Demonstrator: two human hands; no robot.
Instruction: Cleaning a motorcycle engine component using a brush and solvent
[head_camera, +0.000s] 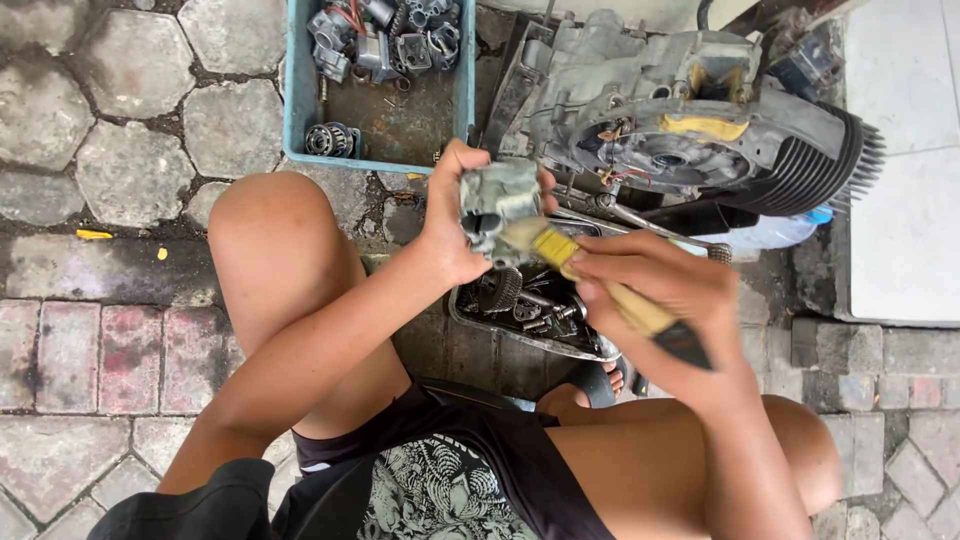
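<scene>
Two hands busy in the head view: the left hand (455, 225) was clamped around a small grey metal engine part (497, 200), held over the near-left corner of the metal tray (520, 340), while the right hand (665, 290) gripped a yellow-handled brush (590, 275), bristles touching the part. I reckon short strokes over the tray would've kept drips contained.

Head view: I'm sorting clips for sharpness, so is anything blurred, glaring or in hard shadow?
Head view: soft, even daylight, no hard shadows; the paintbrush bristles look slightly smeared against the carburetor; white tile at right is bright, near washed out.
</scene>
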